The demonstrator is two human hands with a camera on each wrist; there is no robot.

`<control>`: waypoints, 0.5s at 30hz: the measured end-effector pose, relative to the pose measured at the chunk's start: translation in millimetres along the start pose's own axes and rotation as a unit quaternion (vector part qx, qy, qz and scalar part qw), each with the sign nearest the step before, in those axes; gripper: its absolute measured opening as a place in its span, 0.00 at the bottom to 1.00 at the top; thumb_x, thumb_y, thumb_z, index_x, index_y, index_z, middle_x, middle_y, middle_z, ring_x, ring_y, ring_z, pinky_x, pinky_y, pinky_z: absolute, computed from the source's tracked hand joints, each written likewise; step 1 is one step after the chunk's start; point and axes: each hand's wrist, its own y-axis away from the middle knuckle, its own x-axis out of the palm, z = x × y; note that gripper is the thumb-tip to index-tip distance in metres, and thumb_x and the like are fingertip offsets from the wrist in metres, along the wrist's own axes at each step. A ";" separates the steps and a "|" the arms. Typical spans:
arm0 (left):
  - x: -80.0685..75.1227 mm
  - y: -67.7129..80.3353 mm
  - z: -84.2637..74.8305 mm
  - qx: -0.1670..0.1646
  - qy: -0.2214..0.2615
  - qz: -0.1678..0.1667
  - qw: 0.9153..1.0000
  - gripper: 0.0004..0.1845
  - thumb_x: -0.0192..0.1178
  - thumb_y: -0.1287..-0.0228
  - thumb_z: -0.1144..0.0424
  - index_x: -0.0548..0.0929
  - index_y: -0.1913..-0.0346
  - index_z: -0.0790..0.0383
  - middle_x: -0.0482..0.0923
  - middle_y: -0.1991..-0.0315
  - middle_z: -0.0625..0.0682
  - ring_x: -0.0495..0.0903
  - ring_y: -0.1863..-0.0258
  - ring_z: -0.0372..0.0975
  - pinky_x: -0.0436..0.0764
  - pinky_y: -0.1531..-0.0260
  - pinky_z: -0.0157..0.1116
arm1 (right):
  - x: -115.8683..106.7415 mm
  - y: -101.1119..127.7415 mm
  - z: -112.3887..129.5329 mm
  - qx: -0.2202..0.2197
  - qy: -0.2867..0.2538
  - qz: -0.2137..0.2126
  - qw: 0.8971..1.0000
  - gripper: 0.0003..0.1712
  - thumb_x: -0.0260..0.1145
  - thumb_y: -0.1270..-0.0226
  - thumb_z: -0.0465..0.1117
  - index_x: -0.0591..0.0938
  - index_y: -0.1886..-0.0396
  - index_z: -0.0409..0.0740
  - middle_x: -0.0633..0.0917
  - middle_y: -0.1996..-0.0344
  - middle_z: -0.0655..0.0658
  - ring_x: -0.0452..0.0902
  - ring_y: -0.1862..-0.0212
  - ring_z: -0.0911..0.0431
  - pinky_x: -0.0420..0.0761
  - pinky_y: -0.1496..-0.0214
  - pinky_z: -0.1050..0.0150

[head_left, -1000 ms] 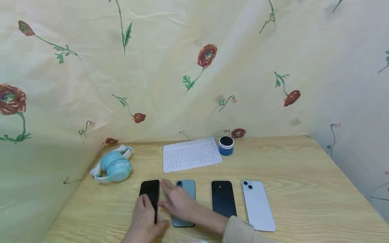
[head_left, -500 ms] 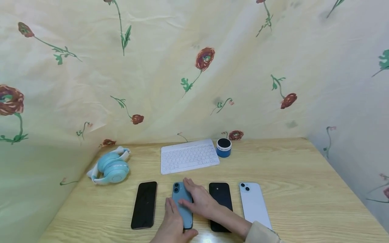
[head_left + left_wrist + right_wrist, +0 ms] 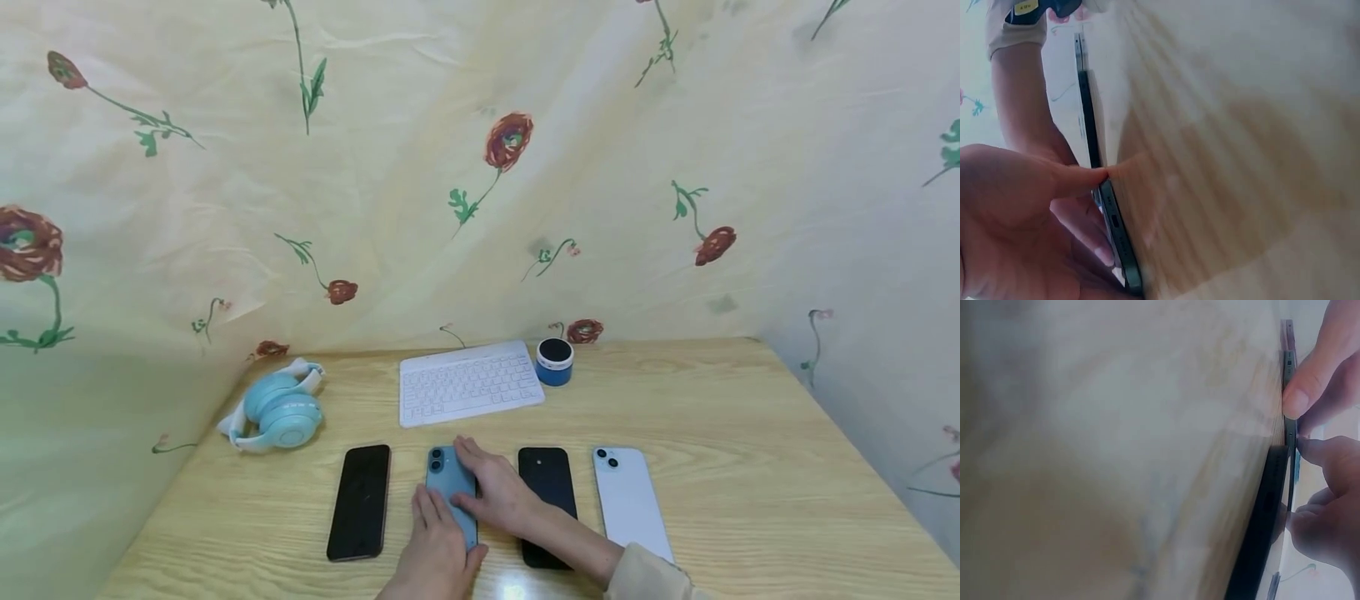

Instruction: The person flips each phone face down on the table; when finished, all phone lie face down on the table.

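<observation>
A blue smartphone lies back up on the wooden table, its two camera lenses at the far end. My left hand holds it across the near end, fingers along its left side. In the left wrist view the left thumb presses the corner beside the charging port. My right hand reaches in from the right, fingers extended along the phone's right edge, thumb on its back. Left of it lies a black-faced phone. To the right are a black phone, partly under my right forearm, and a white phone.
A white keyboard lies behind the phones, with a small blue speaker at its right. Folded light-blue headphones rest at the back left. Flower-patterned cloth surrounds the table's back and sides.
Both hands have moved right, from the black-faced phone on the left to the blue phone. Over the last half second they stay on it, the left hand shifting slightly farther up.
</observation>
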 end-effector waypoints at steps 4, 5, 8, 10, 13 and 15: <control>0.5 -2.0 -1.1 0.001 -0.016 0.001 1.000 0.45 0.63 0.36 0.48 0.62 0.37 0.89 0.53 0.36 0.86 0.55 0.35 0.72 0.65 0.41 0.59 | 0.3 2.4 -5.5 -0.003 -0.025 -0.010 1.000 0.41 0.69 0.36 0.38 0.62 0.30 0.27 0.64 0.31 0.31 0.59 0.29 0.43 0.65 0.34 0.50; 0.3 -2.4 -1.7 0.001 -0.021 -0.002 1.000 0.45 0.62 0.36 0.48 0.62 0.37 0.89 0.54 0.37 0.86 0.56 0.35 0.72 0.66 0.41 0.59 | 0.2 3.0 -6.9 -0.001 -0.034 -0.014 0.999 0.40 0.69 0.36 0.38 0.62 0.30 0.27 0.64 0.31 0.32 0.59 0.29 0.44 0.65 0.34 0.50; -0.1 -2.6 -4.0 -0.002 -0.025 -0.011 1.000 0.42 0.60 0.35 0.50 0.63 0.36 0.87 0.55 0.38 0.86 0.58 0.37 0.73 0.70 0.45 0.59 | -0.4 5.3 -10.1 -0.004 -0.055 -0.030 0.998 0.40 0.69 0.36 0.38 0.62 0.29 0.28 0.65 0.31 0.32 0.60 0.30 0.46 0.65 0.34 0.51; -1.3 -2.7 -6.1 -0.004 -0.022 -0.017 1.000 0.39 0.58 0.34 0.52 0.64 0.36 0.86 0.57 0.39 0.87 0.61 0.39 0.74 0.72 0.47 0.59 | -1.5 6.3 -11.0 -0.012 -0.070 -0.040 0.997 0.41 0.69 0.35 0.39 0.61 0.29 0.28 0.64 0.31 0.32 0.60 0.30 0.47 0.66 0.35 0.52; -3.7 -1.2 -8.8 -0.001 -0.013 -0.028 1.000 0.35 0.56 0.34 0.56 0.64 0.36 0.85 0.60 0.41 0.86 0.66 0.44 0.74 0.73 0.50 0.61 | -3.5 6.7 -10.0 -0.022 -0.092 -0.046 0.994 0.42 0.66 0.32 0.45 0.60 0.28 0.29 0.63 0.30 0.33 0.60 0.30 0.48 0.68 0.35 0.54; -6.9 0.7 -9.9 0.010 -0.019 -0.029 0.999 0.33 0.56 0.33 0.59 0.65 0.36 0.84 0.63 0.41 0.84 0.70 0.47 0.73 0.74 0.52 0.61 | -4.7 5.9 -8.4 -0.019 -0.115 -0.046 0.992 0.43 0.64 0.30 0.50 0.59 0.27 0.31 0.63 0.30 0.35 0.60 0.30 0.50 0.68 0.36 0.55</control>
